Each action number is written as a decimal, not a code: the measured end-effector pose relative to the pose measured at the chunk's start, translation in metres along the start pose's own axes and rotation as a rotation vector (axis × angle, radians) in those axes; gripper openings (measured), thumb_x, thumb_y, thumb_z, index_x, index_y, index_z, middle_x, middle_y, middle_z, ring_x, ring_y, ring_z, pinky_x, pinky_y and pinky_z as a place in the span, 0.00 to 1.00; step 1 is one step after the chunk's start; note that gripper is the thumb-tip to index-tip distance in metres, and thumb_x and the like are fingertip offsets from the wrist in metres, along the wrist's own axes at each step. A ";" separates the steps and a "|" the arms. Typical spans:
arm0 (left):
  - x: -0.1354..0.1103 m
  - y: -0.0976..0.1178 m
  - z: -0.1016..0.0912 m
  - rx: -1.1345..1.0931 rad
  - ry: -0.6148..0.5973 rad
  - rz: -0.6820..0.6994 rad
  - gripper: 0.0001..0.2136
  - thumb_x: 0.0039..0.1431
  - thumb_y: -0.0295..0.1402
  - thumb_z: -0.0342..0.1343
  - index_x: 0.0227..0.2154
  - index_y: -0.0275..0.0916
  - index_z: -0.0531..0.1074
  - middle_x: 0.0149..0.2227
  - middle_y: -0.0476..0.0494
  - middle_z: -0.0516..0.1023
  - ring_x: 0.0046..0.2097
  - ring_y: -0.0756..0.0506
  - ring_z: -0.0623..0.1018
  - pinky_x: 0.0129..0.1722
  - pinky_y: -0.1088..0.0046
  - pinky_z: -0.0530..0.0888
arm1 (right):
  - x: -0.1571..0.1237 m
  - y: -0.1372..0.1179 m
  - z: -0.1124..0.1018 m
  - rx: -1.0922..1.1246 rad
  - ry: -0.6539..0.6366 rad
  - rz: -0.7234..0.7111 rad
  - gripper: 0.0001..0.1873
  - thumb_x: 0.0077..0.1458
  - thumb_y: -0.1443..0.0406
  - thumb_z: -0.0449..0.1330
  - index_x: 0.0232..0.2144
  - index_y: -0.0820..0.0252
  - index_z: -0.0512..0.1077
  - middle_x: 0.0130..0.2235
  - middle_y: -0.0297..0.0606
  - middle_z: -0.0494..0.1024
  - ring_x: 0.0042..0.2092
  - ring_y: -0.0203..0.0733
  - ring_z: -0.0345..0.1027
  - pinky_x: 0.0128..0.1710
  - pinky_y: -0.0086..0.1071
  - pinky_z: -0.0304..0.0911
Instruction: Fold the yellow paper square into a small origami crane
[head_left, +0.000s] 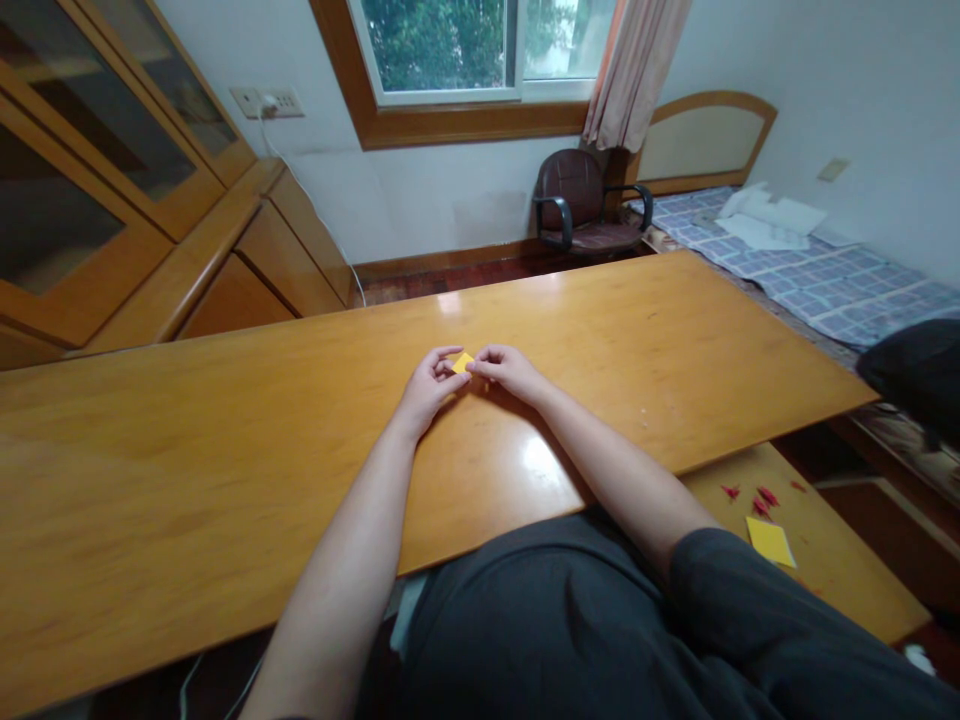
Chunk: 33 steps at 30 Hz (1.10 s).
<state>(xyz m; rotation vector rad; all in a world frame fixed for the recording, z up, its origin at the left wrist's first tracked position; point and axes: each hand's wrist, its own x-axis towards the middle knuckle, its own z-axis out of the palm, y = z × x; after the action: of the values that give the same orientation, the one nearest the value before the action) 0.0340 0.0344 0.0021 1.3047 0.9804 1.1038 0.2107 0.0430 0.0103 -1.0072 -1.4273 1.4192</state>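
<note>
A small folded piece of yellow paper [463, 362] is pinched between both hands just above the wooden table [225, 420]. My left hand [433, 385] holds its left side with thumb and fingertips closed on it. My right hand [504, 368] grips its right edge, fingers curled together. Both forearms rest on the tabletop, reaching out from my dark shirt at the near edge.
A lower wooden bench [825, 560] at the right carries a yellow paper square [769, 541] and small red folded pieces [757, 496]. Beyond the table stand a dark armchair [581, 205], a bed [825, 270] and wooden cabinets [135, 200]. A black bag [919, 372] lies at far right.
</note>
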 end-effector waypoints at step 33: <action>0.005 0.001 0.003 0.047 0.051 -0.023 0.26 0.42 0.33 0.66 0.48 0.38 0.70 0.25 0.56 0.67 0.27 0.53 0.69 0.30 0.78 0.66 | 0.000 -0.001 0.000 -0.021 0.010 -0.001 0.19 0.43 0.53 0.67 0.25 0.62 0.69 0.21 0.27 0.67 0.22 0.30 0.59 0.22 0.26 0.55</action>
<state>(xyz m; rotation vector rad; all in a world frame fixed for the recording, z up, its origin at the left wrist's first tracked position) 0.0378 0.0383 0.0039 1.3056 1.0618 1.1071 0.2105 0.0433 0.0115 -1.0255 -1.4377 1.3991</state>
